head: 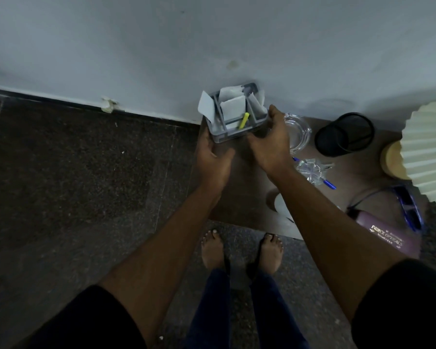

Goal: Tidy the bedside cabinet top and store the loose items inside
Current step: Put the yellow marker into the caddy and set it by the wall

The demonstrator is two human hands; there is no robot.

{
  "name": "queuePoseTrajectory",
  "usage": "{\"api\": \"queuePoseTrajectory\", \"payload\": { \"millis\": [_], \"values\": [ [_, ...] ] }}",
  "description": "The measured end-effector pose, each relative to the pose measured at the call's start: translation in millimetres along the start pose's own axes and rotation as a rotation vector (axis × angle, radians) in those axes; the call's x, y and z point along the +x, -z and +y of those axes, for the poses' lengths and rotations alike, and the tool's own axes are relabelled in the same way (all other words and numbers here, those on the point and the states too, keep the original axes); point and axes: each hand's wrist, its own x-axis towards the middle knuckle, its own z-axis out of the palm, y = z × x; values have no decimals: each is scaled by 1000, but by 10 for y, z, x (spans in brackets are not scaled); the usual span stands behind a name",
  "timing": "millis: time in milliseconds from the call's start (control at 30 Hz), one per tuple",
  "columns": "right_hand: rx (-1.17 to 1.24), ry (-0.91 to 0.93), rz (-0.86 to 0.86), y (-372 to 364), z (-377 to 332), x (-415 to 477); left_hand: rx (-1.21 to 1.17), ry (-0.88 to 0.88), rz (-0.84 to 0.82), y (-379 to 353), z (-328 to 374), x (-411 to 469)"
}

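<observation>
A grey compartment organiser [222,136] sits at the back left corner of the brown cabinet top [247,195], against the wall. It holds white paper slips and a yellow highlighter [244,120]. My left hand [213,157] grips its left front corner. My right hand [272,142] grips its right side, thumb over the rim. Both forearms reach in from below.
Right of the organiser stand a clear glass ashtray [297,132], a black mesh pen cup [344,134] and a pleated lamp [428,147]. A glass ornament [308,168], blue pen [329,183], blue sunglasses [410,207] and purple glasses case [388,238] lie nearer. Dark floor lies left.
</observation>
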Motion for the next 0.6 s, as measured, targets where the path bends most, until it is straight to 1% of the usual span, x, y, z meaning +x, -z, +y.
{"api": "queuePoseTrajectory", "payload": {
  "millis": [200,367,600],
  "values": [
    [58,-25,-6,-13,2,-43,20,40,-23,24,23,1],
    [129,-90,26,-44,29,-198,73,47,-58,105,55,18],
    [120,-113,108,-140,49,-459,156,54,-78,182,144,50]
  ]
}}
